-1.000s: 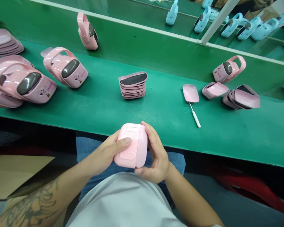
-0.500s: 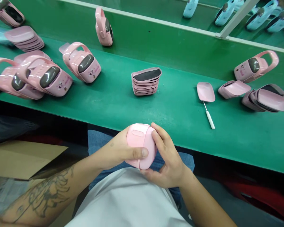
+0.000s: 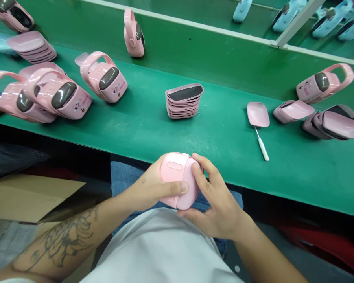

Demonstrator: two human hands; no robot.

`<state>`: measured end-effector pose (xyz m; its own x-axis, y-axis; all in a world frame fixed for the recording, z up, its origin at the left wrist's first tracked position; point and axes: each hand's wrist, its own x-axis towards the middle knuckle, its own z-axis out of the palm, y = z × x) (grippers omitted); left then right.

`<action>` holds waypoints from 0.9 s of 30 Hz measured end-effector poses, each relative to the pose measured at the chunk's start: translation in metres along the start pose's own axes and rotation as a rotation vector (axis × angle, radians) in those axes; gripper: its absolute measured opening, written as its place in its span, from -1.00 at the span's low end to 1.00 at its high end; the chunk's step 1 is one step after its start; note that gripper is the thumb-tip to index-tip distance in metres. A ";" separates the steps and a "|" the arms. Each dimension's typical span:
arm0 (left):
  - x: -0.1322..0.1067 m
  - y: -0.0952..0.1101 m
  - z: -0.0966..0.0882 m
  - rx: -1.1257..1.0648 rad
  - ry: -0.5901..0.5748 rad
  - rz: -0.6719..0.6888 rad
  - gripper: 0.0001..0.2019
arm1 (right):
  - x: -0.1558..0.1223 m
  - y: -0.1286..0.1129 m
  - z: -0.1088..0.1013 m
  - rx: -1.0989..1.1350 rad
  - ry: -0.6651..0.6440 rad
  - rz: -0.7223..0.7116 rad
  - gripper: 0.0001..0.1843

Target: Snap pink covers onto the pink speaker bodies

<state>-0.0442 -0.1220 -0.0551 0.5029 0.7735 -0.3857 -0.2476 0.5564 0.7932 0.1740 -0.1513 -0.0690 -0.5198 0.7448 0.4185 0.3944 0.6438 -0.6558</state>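
Note:
Over my lap, just off the bench's front edge, a pink rounded plastic case (image 3: 173, 175) is held between both hands. My left hand (image 3: 162, 186) is closed around its left side, with the thumb laid across the paler end piece. The fingers of my right hand (image 3: 209, 192) grip the right rim of that end piece, thumb underneath. The far side of the case is hidden. Beyond it on the bench stands a stack of pink frames (image 3: 183, 104) with a dark top. A white-handled screwdriver (image 3: 263, 149) lies against a pink panel (image 3: 258, 114).
Pink handled cases (image 3: 104, 78) stand at the left, near a stack of pink panels (image 3: 32, 46). More pink frames (image 3: 333, 124) and another handled case (image 3: 321, 84) are at the right. Blue cases (image 3: 332, 19) sit beyond the green divider (image 3: 224, 51). Cardboard (image 3: 26, 196) lies lower left.
The pink case and both hands have shifted slightly right in view. My right hand has turned a little, its fingers still on the rim. The bench items appear barely moved.

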 end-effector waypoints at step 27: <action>0.020 0.000 0.017 -0.124 0.061 -0.013 -0.39 | 0.009 -0.001 -0.013 -0.033 -0.038 0.114 0.13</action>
<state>-0.0199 -0.1119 -0.0547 0.4567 0.7807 -0.4266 -0.3435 0.5971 0.7249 0.1787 -0.1429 -0.0564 -0.4985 0.8065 0.3180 0.4765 0.5613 -0.6767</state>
